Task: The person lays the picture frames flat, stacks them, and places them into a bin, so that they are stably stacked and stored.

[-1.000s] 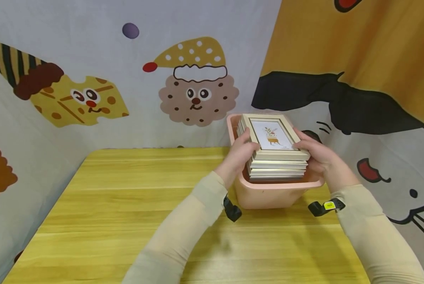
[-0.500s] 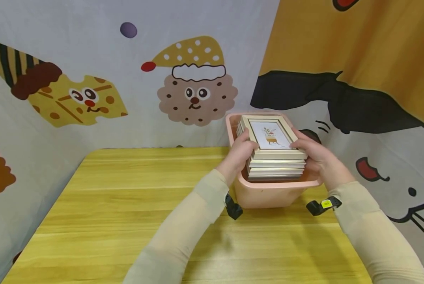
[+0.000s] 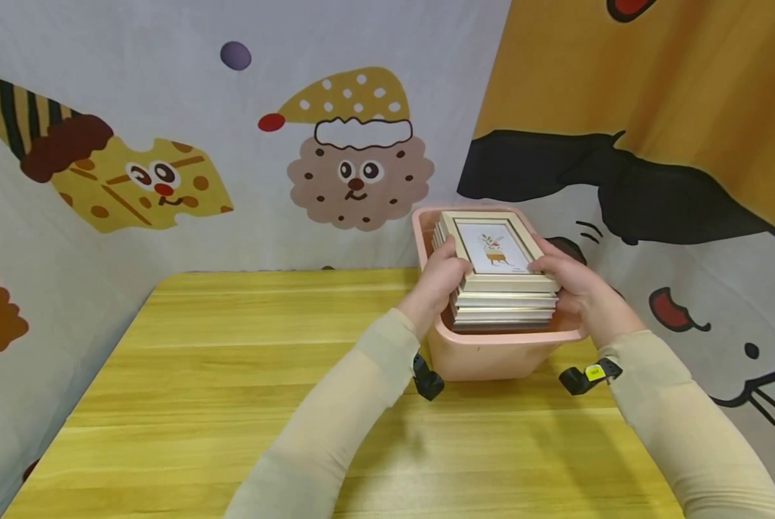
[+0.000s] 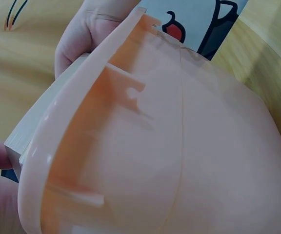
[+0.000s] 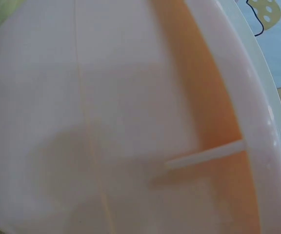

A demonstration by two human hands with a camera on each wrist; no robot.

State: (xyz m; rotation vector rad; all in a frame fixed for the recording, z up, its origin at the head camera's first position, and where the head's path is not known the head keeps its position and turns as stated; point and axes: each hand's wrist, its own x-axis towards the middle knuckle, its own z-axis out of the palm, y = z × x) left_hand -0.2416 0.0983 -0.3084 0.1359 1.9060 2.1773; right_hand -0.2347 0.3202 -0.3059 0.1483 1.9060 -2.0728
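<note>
A stack of several pale cream picture frames sits in a pink plastic bin in the head view. The top picture frame shows a small print of a plant in a yellow pot. My left hand grips the stack's left side, thumb near the top frame's front corner. Opposite it, my right hand holds the right side, its thumb on the top frame's border. The bin hides the lower fingers. In the left wrist view, a pale frame edge rises above the bin's rim; the right wrist view mostly shows the bin wall.
The bin stands at the right rear of a yellow wood-grain table, close to a cartoon-printed cloth hung behind and at the sides. Black wrist straps with cameras hang below both wrists.
Little differs. The view has shifted slightly, and my right hand has edged a little left with the top frame. Both hands keep their hold on the picture frames.
</note>
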